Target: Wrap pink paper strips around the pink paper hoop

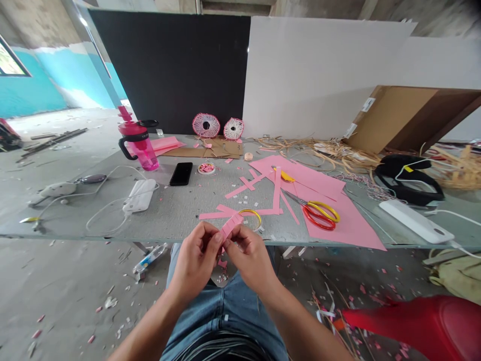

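My left hand (194, 256) and my right hand (250, 259) pinch a folded pink paper strip (231, 226) between them, above the table's front edge. Just beyond the fingers lies a thin yellow ring (251, 217) with a pink strip passing under it. Loose pink paper strips (248, 189) are scattered on the grey table (112, 228). To the right of my hands, scissors with red and yellow handles (318, 215) rest on a large pink paper sheet (345, 220).
Behind the strips stand a pink water bottle (138, 145), a black phone (181, 173) and two pink-and-white woven discs (206, 125). White power banks (140, 195) and cables lie on the table. Dry fibres (330, 155) lie at the back right. Paper scraps litter the floor, and a red chair (413, 321) stands at lower right.
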Tool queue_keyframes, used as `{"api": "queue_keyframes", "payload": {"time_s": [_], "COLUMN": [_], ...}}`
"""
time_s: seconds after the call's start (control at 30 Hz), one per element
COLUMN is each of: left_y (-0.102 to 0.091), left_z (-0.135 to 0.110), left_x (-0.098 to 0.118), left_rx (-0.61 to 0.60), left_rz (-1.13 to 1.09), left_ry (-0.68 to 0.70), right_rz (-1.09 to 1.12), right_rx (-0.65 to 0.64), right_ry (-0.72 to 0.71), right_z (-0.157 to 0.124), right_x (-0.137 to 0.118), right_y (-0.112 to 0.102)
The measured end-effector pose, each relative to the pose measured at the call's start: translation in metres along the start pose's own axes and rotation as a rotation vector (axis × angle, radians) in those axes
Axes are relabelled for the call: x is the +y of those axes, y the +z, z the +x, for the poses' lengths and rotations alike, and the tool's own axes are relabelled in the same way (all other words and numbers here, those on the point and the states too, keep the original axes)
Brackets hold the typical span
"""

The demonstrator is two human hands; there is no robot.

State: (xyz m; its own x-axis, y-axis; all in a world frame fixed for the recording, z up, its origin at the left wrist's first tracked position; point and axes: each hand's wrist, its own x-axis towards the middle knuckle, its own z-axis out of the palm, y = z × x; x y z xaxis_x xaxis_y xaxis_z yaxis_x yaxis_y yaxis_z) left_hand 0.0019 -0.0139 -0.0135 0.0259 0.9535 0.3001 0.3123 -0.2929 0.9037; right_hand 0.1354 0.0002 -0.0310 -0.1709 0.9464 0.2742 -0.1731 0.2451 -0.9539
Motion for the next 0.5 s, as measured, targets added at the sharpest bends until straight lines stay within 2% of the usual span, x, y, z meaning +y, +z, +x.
{"api": "queue_keyframes", "payload": {"time_s": [0.13,0.37,0.5], "left_y": [0.0016,0.0047,0.0056], "left_z": [0.0008,-0.0018,-0.0042], "left_x": [0.0006,-0.0086,-0.0062], "left_rx": [0.018,0.053,0.032], "left_rz": [-0.050,0.047,-0.047], "left_ry": [-0.023,-0.039,-0.044], "right_rz": [0.052,0.069,0.024], "right_rx": [-0.019,-0.020,0.015], "right_ry": [0.030,0.050,0.022], "right_z": [0.0000,-0.0006,0.0002], "right_x": [-0.0016,0.0014,0.0010], "right_y": [0.0014,0.0035,0.0018]}}
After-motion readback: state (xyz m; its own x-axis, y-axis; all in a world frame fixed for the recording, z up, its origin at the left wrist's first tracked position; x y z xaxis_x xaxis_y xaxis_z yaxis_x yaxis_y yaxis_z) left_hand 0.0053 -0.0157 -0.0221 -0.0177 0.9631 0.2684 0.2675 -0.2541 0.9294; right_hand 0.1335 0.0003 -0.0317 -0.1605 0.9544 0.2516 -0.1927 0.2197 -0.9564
